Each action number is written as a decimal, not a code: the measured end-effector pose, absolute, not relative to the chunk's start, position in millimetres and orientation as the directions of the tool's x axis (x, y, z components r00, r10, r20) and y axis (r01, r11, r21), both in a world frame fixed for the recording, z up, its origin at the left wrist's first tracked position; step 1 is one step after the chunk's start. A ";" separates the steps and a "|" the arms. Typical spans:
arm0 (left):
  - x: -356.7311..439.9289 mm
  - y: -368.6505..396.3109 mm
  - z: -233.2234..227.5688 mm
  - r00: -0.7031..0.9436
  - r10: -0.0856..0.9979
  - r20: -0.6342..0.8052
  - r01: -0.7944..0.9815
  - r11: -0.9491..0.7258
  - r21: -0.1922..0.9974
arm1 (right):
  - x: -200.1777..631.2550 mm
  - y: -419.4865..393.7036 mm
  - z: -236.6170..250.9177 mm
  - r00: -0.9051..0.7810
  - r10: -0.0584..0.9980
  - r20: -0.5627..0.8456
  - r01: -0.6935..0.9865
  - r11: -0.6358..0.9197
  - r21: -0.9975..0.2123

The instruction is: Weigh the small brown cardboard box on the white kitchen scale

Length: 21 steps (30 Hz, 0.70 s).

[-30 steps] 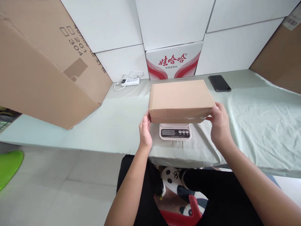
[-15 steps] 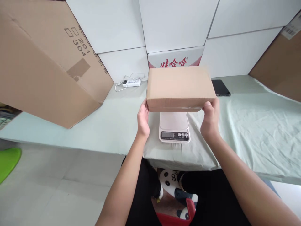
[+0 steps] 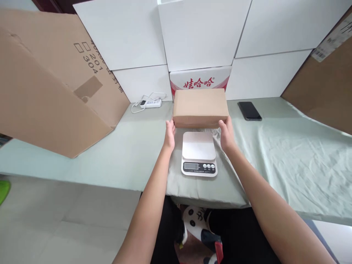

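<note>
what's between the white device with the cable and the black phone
In the head view, the brown cardboard box, held by the left hand and right hand, is between the white device and black phone.

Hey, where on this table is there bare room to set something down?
Left: the green cloth between the large carton and left hand. Right: the wrinkled stretch in front of the phone, beyond the right hand. The middle is crowded: both hands hold the small box just behind the scale.
</note>
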State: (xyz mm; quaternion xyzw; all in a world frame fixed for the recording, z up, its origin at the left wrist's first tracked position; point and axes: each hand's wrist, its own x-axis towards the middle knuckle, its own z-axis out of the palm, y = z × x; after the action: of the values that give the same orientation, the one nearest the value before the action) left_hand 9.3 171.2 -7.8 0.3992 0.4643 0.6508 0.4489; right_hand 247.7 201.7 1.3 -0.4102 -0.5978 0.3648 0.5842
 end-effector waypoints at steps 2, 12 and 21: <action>8.2 173.7 -12.5 -0.265 0.960 0.086 -0.210 -0.144 0.967 | 248.0 207.1 -4.4 0.033 0.925 0.379 0.056 0.377 -0.925; 6.8 175.5 -25.2 -0.271 0.961 0.056 -0.191 -0.110 0.975 | 255.1 219.6 -24.1 0.086 0.964 0.251 0.049 0.248 -0.968; -5.6 168.0 -21.3 -0.346 0.938 -0.018 -0.183 -0.049 0.982 | 271.2 225.3 -28.6 0.108 0.983 0.150 0.009 0.150 -0.989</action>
State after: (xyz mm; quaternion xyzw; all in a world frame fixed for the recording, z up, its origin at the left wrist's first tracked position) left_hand -5.6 168.0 -21.3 0.3588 0.5265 0.6289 0.4455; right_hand 271.2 225.3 -28.6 -0.4874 -0.5088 0.4328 0.5623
